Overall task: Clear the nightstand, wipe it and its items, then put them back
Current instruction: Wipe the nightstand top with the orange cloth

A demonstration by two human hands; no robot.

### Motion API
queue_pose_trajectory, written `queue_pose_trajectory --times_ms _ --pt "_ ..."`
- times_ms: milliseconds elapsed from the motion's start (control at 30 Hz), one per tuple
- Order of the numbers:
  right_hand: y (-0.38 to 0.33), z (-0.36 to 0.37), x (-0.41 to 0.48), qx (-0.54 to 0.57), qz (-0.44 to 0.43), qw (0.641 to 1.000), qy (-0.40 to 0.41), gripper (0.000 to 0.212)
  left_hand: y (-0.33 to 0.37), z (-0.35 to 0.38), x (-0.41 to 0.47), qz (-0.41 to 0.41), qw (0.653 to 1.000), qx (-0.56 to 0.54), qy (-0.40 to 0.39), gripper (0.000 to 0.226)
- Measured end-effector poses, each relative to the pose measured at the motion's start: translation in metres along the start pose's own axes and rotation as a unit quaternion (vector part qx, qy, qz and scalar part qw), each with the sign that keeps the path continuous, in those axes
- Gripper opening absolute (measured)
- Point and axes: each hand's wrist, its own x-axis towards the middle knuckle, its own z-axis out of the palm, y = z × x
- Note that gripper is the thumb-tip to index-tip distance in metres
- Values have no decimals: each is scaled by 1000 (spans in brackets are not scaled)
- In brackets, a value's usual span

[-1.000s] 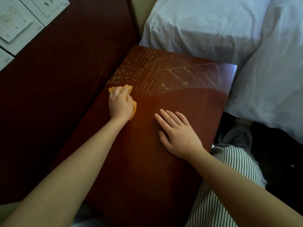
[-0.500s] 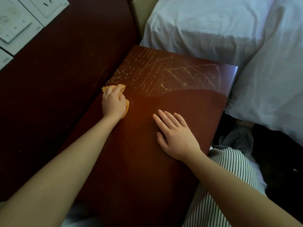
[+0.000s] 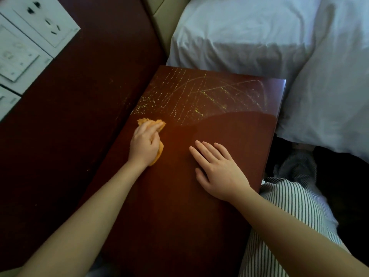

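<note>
The dark red-brown nightstand top [image 3: 229, 124] fills the middle of the view, bare of items, with pale scratch-like streaks across its far half. My left hand [image 3: 144, 143] presses a crumpled orange cloth [image 3: 152, 123] against the top near its left edge. The cloth pokes out beyond my fingertips and below my palm. My right hand [image 3: 218, 170] lies flat on the nightstand to the right of the left hand, fingers spread, holding nothing.
A dark wooden wall panel [image 3: 69, 116] runs along the nightstand's left side, with white sockets and switches [image 3: 24, 45] at the top left. A white pillow and bedding [image 3: 259, 37] border the far and right sides. My striped trouser leg [image 3: 289, 212] is at lower right.
My left hand slid the cloth left toward the nightstand's edge, then back a little to the right. My right hand stayed flat in place.
</note>
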Motion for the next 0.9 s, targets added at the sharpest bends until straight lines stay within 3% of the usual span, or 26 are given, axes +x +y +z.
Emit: queue_pose_trajectory --times_ms 100,200,267,433,500,767,900 --pt "0 0 0 1 -1 1000 -1 54 16 7 18 -86 995 15 47 38" --pt "0 0 0 10 0 1000 -4 54 31 15 27 -107 992 28 59 38" --pt "0 0 0 14 2 1000 -9 54 39 18 21 -82 996 24 37 38" --pt "-1 0 0 14 4 1000 -11 54 30 10 -18 78 997 -6 -27 38" --pt "0 0 0 19 2 1000 -10 54 19 4 -23 90 995 -8 -40 40" --pt "-1 -1 0 19 3 1000 -10 54 37 19 19 -92 994 13 59 38" --pt "-1 -2 0 17 7 1000 -11 54 47 24 7 -45 999 6 25 38"
